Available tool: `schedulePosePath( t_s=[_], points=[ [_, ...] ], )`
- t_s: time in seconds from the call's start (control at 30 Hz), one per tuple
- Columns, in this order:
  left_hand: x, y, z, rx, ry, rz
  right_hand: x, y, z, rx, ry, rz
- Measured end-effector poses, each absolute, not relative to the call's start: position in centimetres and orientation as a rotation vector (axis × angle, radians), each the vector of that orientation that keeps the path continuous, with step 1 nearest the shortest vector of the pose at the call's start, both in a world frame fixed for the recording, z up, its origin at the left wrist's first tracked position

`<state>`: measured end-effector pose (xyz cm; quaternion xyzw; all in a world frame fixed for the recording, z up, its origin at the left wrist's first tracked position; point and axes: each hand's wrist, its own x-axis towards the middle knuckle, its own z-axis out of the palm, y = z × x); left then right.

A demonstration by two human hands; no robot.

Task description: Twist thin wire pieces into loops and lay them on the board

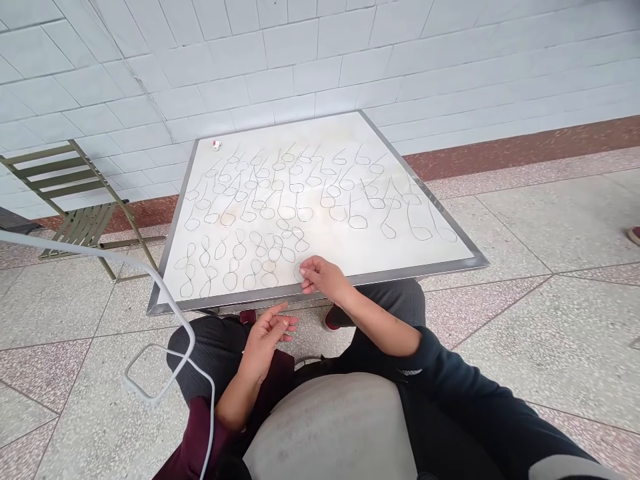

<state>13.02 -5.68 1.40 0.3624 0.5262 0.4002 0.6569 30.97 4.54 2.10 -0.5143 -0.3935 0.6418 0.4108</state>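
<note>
A white table (370, 250) with a grey metal edge stands in front of me. Many thin wire loops lie on it in rows, among them a single loop with a long tail (357, 222) and figure-eight shapes (205, 252) at the front left. My right hand (320, 276) is at the table's front edge, thumb and fingertips pinched together beside a thin wire loop; what they grip is too small to make out. Below the edge, over my lap, my left hand (273, 330) has its fingers slightly curled and thumb near the fingertips; any wire in it is too fine to see.
A small red and white item (217, 145) sits at the table's back left corner. A green folding chair (83, 220) stands to the left by the tiled wall. A white cable (191, 333) hangs across the left foreground. Part of a shoe shows at the far right.
</note>
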Motion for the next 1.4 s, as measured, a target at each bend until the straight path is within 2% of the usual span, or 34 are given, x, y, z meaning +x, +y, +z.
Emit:
schedulePosePath(
  t_s=[0.47, 0.77, 0.97, 1.4],
  points=[
    [12.9, -5.6, 1.4, 0.822, 1.209, 0.888, 31.6, 3.4, 2.6, -1.392, -1.179, 1.480],
    [12.7, -5.5, 1.1, 0.836, 1.237, 0.866, 33.4, 0.2, -0.2, -1.298, -1.718, 0.740],
    [12.7, -5.3, 0.9, 0.861, 1.275, 0.859, 33.9, -0.5, -0.9, -1.230, -1.962, 0.482],
    [12.5, -5.1, 0.5, 0.893, 1.268, 0.853, 33.1, 0.4, -1.5, -1.187, -2.005, 0.395]
  ],
)
